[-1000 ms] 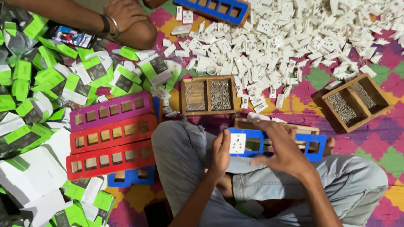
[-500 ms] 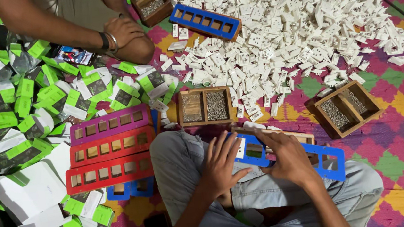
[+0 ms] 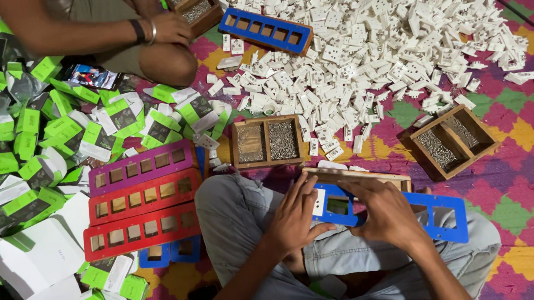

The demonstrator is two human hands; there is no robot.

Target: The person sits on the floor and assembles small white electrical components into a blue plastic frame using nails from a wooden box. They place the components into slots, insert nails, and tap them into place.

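Two hands, yours, lie flat over a blue slotted frame (image 3: 443,218) balanced across your lap, its long axis running from about 10 o'clock down to 4 o'clock, the far end pointing past your right knee. Your left hand (image 3: 295,215) is open, fingers spread, pressing a white socket piece (image 3: 318,202) into the frame's leftmost slot; your right hand (image 3: 385,213) is open too, palm down over the frame's middle, gripping nothing. A wooden strip (image 3: 359,175) sits just behind the frame, parallel to it.

At 12 o'clock from your hands stands a wooden two-compartment box of screws (image 3: 266,141); at 2 o'clock, a second such box (image 3: 452,141) lies turned at an angle on the chequered mat (image 3: 530,210). Beyond them, a great heap of white plastic parts (image 3: 386,36) spreads across the floor, with another blue frame (image 3: 266,31) at its near edge, long axis 10 to 4.

At 9 o'clock, a purple frame (image 3: 143,169) and two red frames (image 3: 141,216) are stacked side by side, each lying roughly level, left to right. Green-and-white cartons (image 3: 36,157) litter the floor beyond. Another person's hand (image 3: 169,30) rests on a knee at 11 o'clock.
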